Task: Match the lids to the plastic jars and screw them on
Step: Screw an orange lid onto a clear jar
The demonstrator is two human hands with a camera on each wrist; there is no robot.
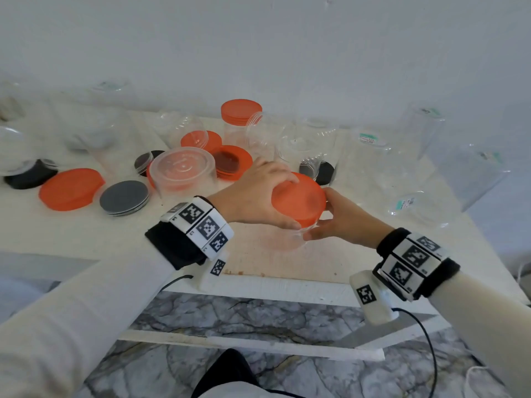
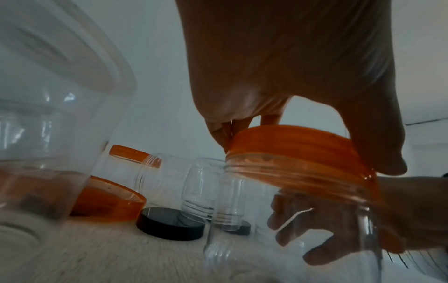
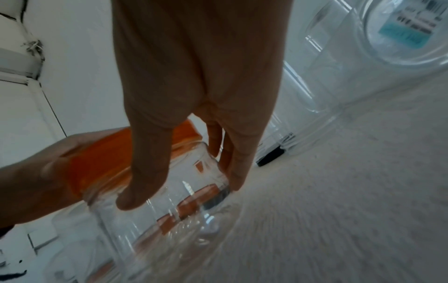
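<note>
Near the table's front, a clear plastic jar (image 1: pixel 283 239) stands tilted with an orange lid (image 1: pixel 298 198) on its mouth. My left hand (image 1: pixel 258 193) grips that orange lid (image 2: pixel 290 145) from above, fingers and thumb curled round its rim. My right hand (image 1: pixel 339 219) holds the jar's clear wall (image 3: pixel 169 210) from the right, thumb and fingers wrapped round it just below the orange lid (image 3: pixel 101 159). The jar's threaded neck (image 2: pixel 278 168) shows under the lid's edge.
Loose orange lids (image 1: pixel 71 188), a grey lid (image 1: pixel 124 197) and black lids (image 1: pixel 30 175) lie at the left and middle. An upturned wide clear tub (image 1: pixel 182 169) sits behind my left wrist. Several clear jars (image 1: pixel 307 142) crowd the back and right; one carries an orange lid (image 1: pixel 240 110).
</note>
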